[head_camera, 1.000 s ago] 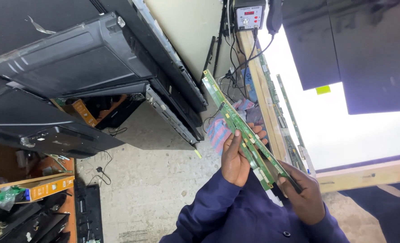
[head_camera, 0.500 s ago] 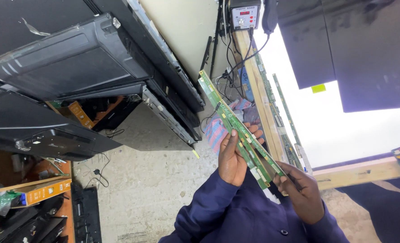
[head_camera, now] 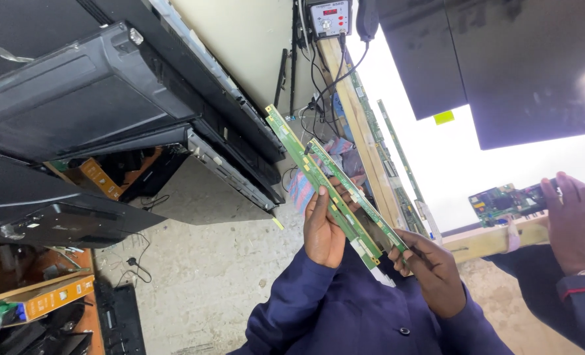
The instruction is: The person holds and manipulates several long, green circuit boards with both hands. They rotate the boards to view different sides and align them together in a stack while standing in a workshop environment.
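Two long narrow green circuit board strips (head_camera: 318,177) lie side by side in my hands, slanting from upper left to lower right. My left hand (head_camera: 324,230) grips them around the middle, fingers wrapped over the longer strip. My right hand (head_camera: 430,269) pinches the lower end of the shorter strip (head_camera: 361,197). Both of my sleeves are dark blue. A striped cloth (head_camera: 300,190) shows behind the strips.
Black flat-screen television shells (head_camera: 95,98) are stacked at left over a concrete floor (head_camera: 200,276). A wooden bench edge (head_camera: 489,240) runs at right, with more green strips (head_camera: 397,151) on it. Another person's hand (head_camera: 575,223) holds a green circuit board (head_camera: 499,200). A soldering station (head_camera: 325,18) sits at the top.
The strips and my hands have shifted slightly left in the view. Another person's hand with a green circuit board has come in at the right edge.
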